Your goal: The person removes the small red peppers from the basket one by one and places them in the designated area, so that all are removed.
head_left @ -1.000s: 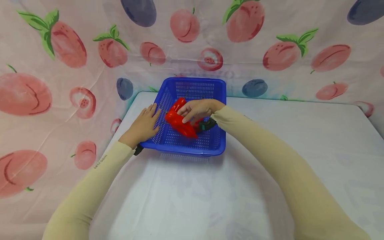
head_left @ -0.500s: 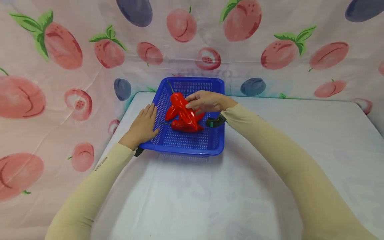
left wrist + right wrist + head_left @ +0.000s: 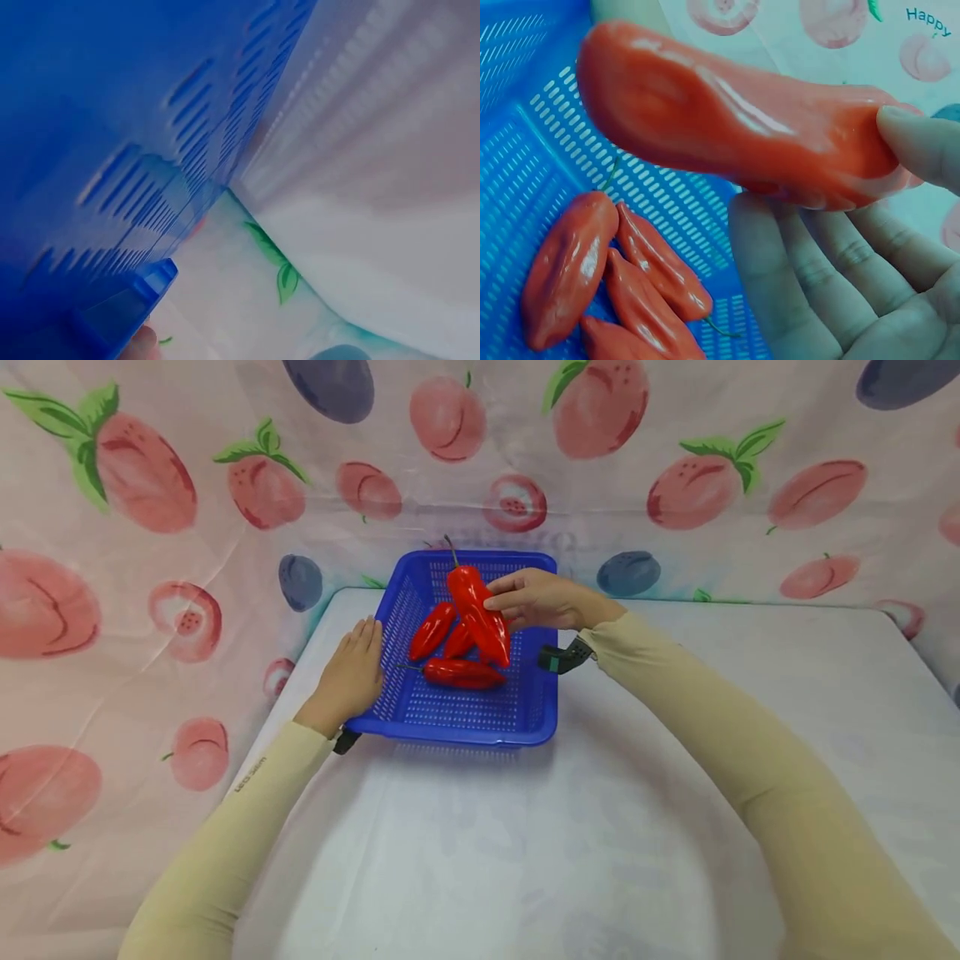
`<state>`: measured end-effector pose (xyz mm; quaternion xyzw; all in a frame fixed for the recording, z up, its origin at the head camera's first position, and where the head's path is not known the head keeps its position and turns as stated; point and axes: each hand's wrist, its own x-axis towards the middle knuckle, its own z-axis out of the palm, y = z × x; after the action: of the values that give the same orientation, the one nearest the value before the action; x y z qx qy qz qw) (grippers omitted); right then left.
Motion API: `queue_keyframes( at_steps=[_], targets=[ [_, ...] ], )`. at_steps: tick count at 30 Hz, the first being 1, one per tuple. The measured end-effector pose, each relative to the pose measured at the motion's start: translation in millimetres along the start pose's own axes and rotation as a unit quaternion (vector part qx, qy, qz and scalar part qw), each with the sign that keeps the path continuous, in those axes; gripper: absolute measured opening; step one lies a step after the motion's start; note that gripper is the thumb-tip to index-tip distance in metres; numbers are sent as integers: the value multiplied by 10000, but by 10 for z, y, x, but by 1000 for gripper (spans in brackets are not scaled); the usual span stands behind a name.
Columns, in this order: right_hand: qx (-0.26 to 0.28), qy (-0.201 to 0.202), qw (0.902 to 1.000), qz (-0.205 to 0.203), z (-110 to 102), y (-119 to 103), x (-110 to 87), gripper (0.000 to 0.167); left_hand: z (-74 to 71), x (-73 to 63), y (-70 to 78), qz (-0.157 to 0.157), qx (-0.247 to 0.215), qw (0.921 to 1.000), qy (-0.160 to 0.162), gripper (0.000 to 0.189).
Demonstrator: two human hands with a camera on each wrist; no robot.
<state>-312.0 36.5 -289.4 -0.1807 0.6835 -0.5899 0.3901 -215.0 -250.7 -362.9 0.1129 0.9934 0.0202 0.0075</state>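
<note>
My right hand (image 3: 542, 599) pinches a glossy red pepper (image 3: 480, 615) between thumb and fingers, its green stem pointing up and away. In the right wrist view this pepper (image 3: 735, 120) hangs over the blue plastic basket (image 3: 450, 734). Several more red peppers lie inside, among them one along the front (image 3: 463, 674) and one to the left (image 3: 432, 632). My left hand (image 3: 352, 668) lies with straight fingers on the basket's left rim. The left wrist view shows mostly the slotted outer basket wall (image 3: 150, 150), with a fingertip (image 3: 139, 343) just showing at the rim.
The basket stands near the back of a table with a white cover (image 3: 465, 852). A fruit-printed cloth (image 3: 600, 510) hangs behind it and along the left. Both wrists carry black straps, the right one's mount (image 3: 566, 656) hanging beside the basket's right rim.
My right hand has lifted a pepper from the others and drawn it up, back and to the right, turning its stem toward the back. The left hand keeps its place on the rim.
</note>
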Motion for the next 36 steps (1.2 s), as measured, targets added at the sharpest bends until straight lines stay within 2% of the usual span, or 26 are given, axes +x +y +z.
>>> queue_keyframes(
  at_steps=[4,9,19,25,36],
  targets=[
    [-41,205,9998,-15,-66,-1,-87,40,-43,-23,-15,-12,186,9998,63,58],
    [-158,356,9992,-32,-103,-17,-179,41,-94,-74,-71,101,199,9997,-75,58],
    [-160,372,9990,-201,-196,8,-277,43,-125,-120,-178,279,425,9985,-191,61],
    [-180,561,9980,-226,-309,49,-344,48,-93,-101,-168,217,272,9990,-286,62],
    [-100,835,9960,-296,-505,170,-468,46,-62,-116,-152,101,41,9996,-277,64]
  ],
)
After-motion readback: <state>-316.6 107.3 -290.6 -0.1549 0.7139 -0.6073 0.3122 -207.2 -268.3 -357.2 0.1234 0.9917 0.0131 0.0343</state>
